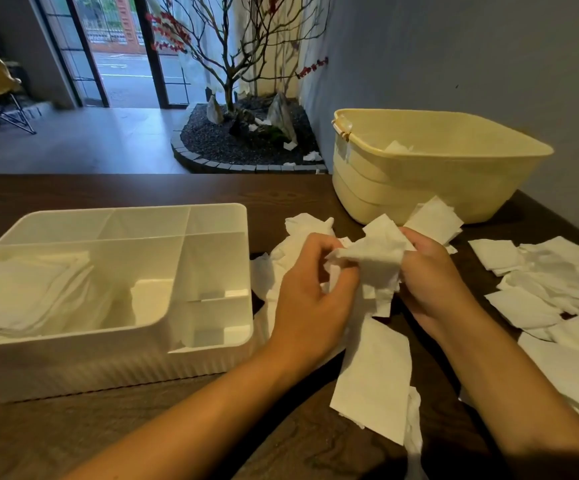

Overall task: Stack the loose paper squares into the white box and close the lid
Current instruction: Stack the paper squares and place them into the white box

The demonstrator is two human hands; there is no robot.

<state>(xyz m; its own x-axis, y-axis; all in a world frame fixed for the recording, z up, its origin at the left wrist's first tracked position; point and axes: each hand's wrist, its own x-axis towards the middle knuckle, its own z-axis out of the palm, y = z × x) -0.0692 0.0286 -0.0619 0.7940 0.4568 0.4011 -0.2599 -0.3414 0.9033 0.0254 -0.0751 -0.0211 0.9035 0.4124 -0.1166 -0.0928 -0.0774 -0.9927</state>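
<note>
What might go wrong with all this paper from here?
The crumpled white paper bunch gripped by the left hand and right hand may not stack flat on the pile in the white plastic compartment box. Loose white paper squares near the dark wooden table edge could slide off.

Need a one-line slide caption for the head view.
Both hands hold crumpled paper squares beside the open white box.

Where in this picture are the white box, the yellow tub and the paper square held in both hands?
white box (212,358): head view, ribbed front wall.
yellow tub (402,188): head view, front wall.
paper square (374,261): head view, crumpled middle between the hands.
</note>
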